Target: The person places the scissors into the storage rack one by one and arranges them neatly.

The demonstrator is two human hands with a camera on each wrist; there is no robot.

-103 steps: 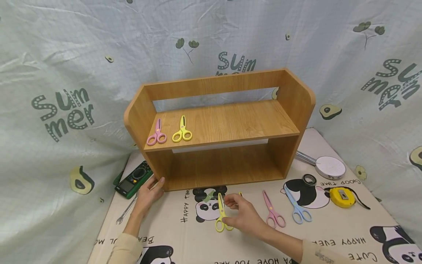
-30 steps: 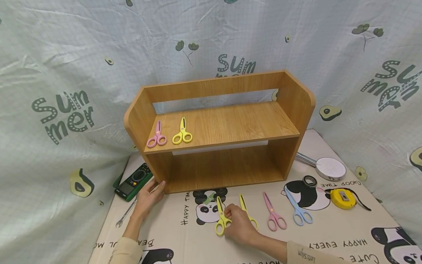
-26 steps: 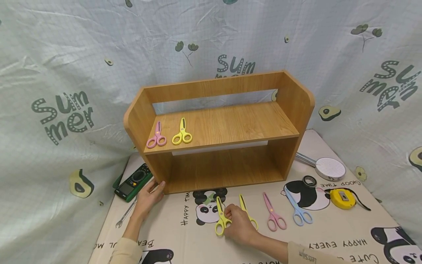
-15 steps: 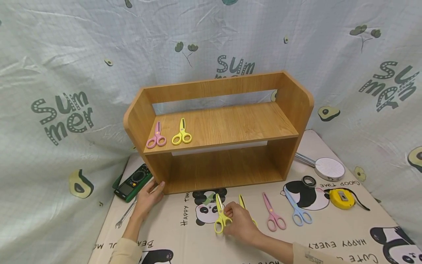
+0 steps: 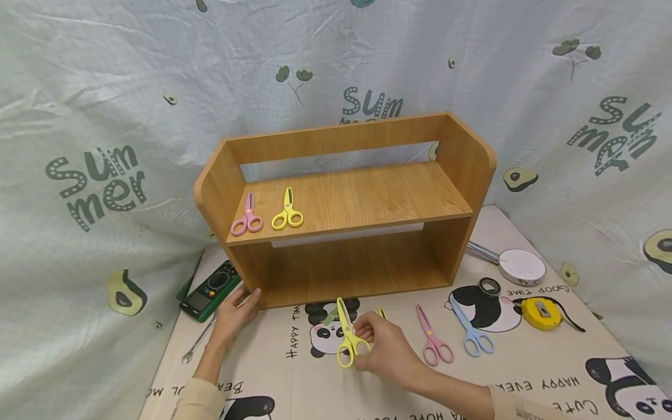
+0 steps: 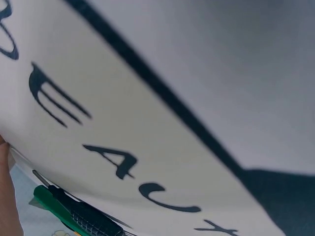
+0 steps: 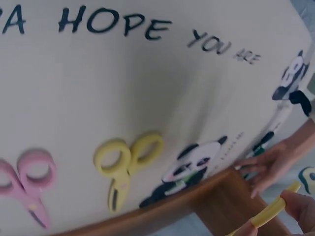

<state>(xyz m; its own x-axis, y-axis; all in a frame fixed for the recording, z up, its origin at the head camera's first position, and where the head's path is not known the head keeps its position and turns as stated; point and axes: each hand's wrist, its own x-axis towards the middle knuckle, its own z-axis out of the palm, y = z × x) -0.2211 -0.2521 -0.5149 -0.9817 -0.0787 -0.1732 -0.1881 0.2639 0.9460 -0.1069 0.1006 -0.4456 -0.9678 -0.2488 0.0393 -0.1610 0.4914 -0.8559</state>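
My right hand [image 5: 391, 353] pinches a pair of yellow scissors [image 5: 345, 324] by the finger loops, blades pointing away. In the right wrist view these held scissors [image 7: 269, 212] show edge-on, above the tabletop. A second yellow pair [image 7: 118, 169] lies on the table, mostly hidden behind the hand in the head view. My left hand [image 5: 235, 315] rests against the lower left corner of the wooden shelf [image 5: 346, 265], its fingers along the side panel. On the upper board, pink scissors [image 5: 248, 217] and yellow scissors [image 5: 287, 213] lie side by side.
Pink scissors [image 5: 433, 338] and blue scissors [image 5: 471, 326] lie right of my right hand. Farther right are a black tape roll [image 5: 489, 286], a yellow tape measure [image 5: 541, 313] and a round white-faced thing with a metal handle [image 5: 521, 266]. A green multimeter [image 5: 210, 291] and a wrench [image 5: 198, 341] lie left.
My right hand has taken hold of the yellow scissors and raised them off the table, shifting slightly toward the shelf. The left hand stays at the shelf corner.
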